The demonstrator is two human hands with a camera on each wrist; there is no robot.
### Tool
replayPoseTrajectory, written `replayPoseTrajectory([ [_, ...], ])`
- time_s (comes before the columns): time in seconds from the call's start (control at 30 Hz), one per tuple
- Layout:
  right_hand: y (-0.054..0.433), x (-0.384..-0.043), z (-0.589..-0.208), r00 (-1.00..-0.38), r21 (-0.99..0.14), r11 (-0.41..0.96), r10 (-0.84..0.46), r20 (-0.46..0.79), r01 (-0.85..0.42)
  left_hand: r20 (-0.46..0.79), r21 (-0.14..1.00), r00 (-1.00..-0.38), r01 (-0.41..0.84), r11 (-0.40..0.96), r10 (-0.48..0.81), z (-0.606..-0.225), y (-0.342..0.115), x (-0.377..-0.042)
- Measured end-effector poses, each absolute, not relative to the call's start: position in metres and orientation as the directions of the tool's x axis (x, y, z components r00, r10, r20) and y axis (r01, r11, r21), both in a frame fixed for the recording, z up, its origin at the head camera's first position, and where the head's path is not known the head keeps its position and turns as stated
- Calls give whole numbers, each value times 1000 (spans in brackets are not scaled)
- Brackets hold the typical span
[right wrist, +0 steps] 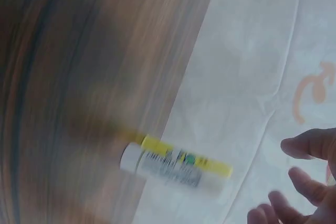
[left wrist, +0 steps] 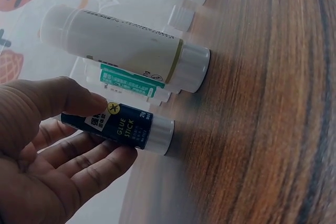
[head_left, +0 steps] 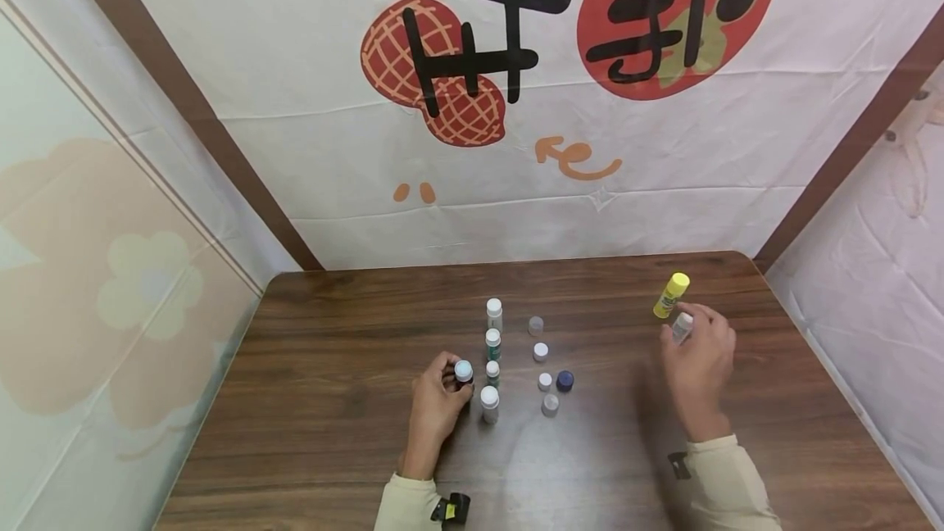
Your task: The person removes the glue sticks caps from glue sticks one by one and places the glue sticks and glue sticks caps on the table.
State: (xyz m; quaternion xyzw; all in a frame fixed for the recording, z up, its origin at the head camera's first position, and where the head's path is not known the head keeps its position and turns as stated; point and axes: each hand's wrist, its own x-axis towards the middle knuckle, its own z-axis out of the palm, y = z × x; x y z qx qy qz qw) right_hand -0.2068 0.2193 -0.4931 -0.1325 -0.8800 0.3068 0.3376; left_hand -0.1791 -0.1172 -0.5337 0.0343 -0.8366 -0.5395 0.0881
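My left hand [head_left: 437,400] holds a dark navy glue stick [left wrist: 128,129] upright between thumb and fingers, its white base near the tabletop. Right next to it stands a row of uncapped-looking glue sticks, including a large white glue stick [left wrist: 131,45] and one with a green label [head_left: 492,347]. Over on the right, my right hand [head_left: 701,355] is beside a white glue stick [right wrist: 176,169]. In the right wrist view its fingers [right wrist: 310,142] are spread apart from that stick. A yellow glue stick [head_left: 669,297] stands just behind the white one.
Several loose caps lie right of the row, among them a navy cap [head_left: 565,381], a white cap [head_left: 541,351] and a translucent cap [head_left: 550,405]. The wooden table [head_left: 332,449] meets a printed cloth backdrop [head_left: 310,162] at its far edge.
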Motion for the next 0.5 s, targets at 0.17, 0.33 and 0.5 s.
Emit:
replayPoseTrajectory([
  [0.17,232,-210,-497,-723,-672,738,500,477,66,110,907,-982,37,420,-151,-534,-118,-179],
  [0.33,239,-212,-502,-761,-676,730,495,420,102,101,903,-982,24,428,-158,-534,-118,-179],
  [0.5,242,-215,-505,-792,-652,748,470,388,124,118,901,-981,41,431,-155,-534,-118,-179],
])
